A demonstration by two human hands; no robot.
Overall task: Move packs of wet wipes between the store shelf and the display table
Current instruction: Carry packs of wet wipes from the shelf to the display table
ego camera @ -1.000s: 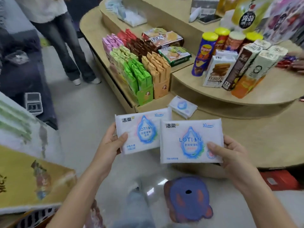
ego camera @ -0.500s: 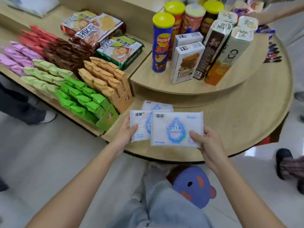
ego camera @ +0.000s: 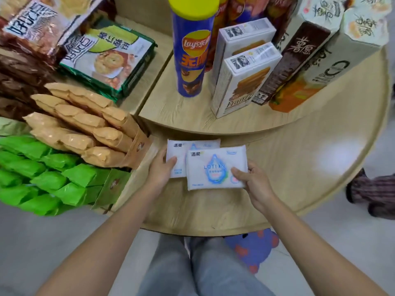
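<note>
Pinching the right edge of one wipes pack point(ego camera: 215, 169), the right hand point(ego camera: 256, 184) holds it overlapping a second pack point(ego camera: 177, 153), gripped at its left edge by the left hand point(ego camera: 160, 171); both packs are low over the near tier of the round table point(ego camera: 299, 167); green snack packets point(ego camera: 42, 178) lie left; a crisp tube point(ego camera: 192, 50) stands far.

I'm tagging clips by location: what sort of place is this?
Probably a shop or mock shop display: a tiered wooden display table holds boxed rows of green snack packs, a Lay's crisp tube and upright biscuit boxes.
</note>
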